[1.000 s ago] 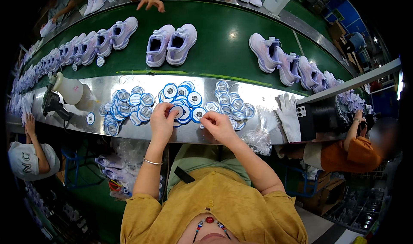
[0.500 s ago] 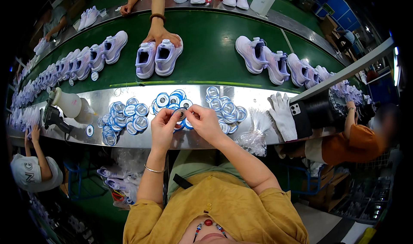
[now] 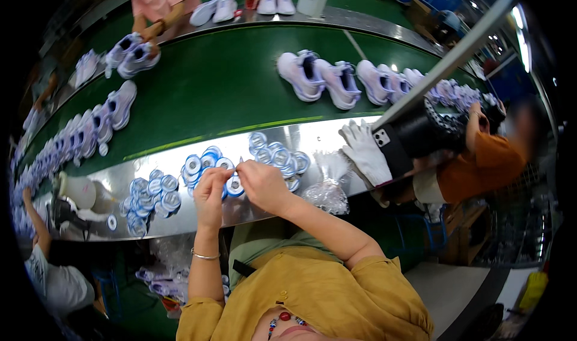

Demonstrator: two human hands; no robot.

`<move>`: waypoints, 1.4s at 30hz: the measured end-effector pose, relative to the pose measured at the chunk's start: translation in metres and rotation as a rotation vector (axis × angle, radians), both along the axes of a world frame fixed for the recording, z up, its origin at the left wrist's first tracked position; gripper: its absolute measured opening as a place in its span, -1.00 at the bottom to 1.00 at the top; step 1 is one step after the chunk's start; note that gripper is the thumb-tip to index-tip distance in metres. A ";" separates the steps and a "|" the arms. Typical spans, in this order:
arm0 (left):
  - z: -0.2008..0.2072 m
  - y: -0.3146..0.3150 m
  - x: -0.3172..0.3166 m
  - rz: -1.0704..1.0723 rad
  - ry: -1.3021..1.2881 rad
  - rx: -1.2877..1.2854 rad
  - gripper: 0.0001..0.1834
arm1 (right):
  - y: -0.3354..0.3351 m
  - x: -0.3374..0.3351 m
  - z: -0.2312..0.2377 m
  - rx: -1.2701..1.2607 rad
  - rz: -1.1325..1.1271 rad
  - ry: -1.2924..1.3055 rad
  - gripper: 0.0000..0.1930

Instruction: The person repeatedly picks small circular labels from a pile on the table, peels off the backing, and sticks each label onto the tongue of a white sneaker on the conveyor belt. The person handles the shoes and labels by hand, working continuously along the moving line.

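Observation:
My left hand (image 3: 211,189) and my right hand (image 3: 263,186) meet over the metal ledge, thumbs and fingertips pinched together. Between them is a round tag, turned nearly edge-on and mostly hidden by the fingers. Right behind and beneath my hands lies a heap of round blue-and-white tags (image 3: 193,164). A second heap of tags (image 3: 139,198) lies to the left, and a third heap (image 3: 280,156) to the right, beyond my right hand. One single tag (image 3: 112,222) rests apart near the ledge's left end.
White-lilac shoes (image 3: 300,75) line the green belt (image 3: 210,82) on both sides. Right of the tags are a bundle of clear plastic strands (image 3: 327,185), white gloves (image 3: 365,155) and a black phone (image 3: 393,152). A white container (image 3: 78,191) stands left. Co-workers sit or stand around the line.
The view has swung, shifting the scene. The tag between my fingers has turned from face-on to nearly edge-on. Across the belt, a co-worker has moved a pair of shoes to the far left edge.

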State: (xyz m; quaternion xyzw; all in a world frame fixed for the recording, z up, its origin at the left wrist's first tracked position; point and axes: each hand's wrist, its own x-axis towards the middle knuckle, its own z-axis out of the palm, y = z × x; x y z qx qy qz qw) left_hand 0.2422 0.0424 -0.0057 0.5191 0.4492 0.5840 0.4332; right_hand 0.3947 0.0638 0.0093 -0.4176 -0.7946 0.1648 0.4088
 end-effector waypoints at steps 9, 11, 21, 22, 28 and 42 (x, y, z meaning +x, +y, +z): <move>0.010 0.044 0.077 -0.187 -0.076 -0.138 -0.92 | 0.020 0.077 0.009 -0.161 -0.029 0.104 -0.86; 0.018 0.055 0.099 -0.219 -0.039 -0.157 -0.92 | 0.034 0.106 0.017 -0.366 0.054 0.250 -0.81; 0.035 0.187 0.220 -0.329 0.398 0.227 -0.81 | 0.146 0.300 0.006 -0.264 -0.239 -0.102 -0.85; 0.024 0.211 0.238 -0.317 0.476 0.262 -0.75 | 0.161 0.320 0.014 -0.261 -0.393 -0.258 -0.84; -0.019 0.291 0.302 -0.240 0.737 0.274 -0.51 | 0.232 0.363 -0.020 -0.196 -0.473 -0.530 -0.86; -0.027 0.225 0.106 0.142 0.727 0.103 -0.78 | 0.232 0.138 -0.045 0.033 -0.105 -0.273 -0.94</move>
